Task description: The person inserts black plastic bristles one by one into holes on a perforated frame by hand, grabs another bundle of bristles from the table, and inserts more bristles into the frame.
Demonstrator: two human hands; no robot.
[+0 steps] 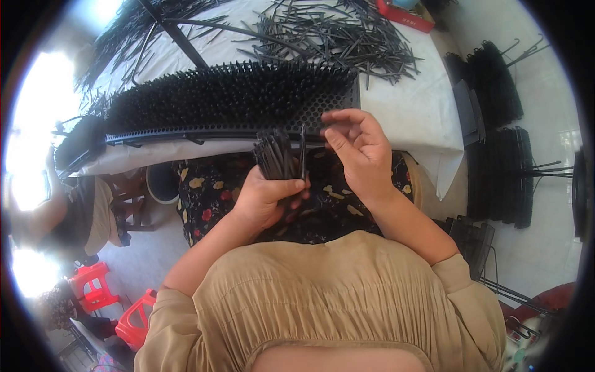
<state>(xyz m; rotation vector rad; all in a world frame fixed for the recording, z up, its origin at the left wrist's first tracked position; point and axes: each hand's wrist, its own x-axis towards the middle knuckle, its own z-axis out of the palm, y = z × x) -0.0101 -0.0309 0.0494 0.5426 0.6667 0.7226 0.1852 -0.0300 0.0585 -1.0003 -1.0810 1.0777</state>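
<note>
My left hand [266, 197] is closed round a bundle of thin black strips [273, 155], held upright over my lap. One strip [303, 146] stands a little apart from the others, by the thumb. To the right, my right hand [361, 149] is raised at the rack's near edge. Its fingers are half curled and slightly blurred, with thumb and forefinger apart and nothing visible between them. Beyond both hands lies a long black perforated rack [338, 102]. Dense upright black pieces [217, 93] fill most of its holes; bare holes show at the right end.
Loose black strips [334, 40] lie heaped on the white-covered table [409, 105]. A red box [406, 15] sits at the far edge. Black racks [502, 173] hang on the right. Red stools [96, 286] stand at lower left, near another person [43, 211].
</note>
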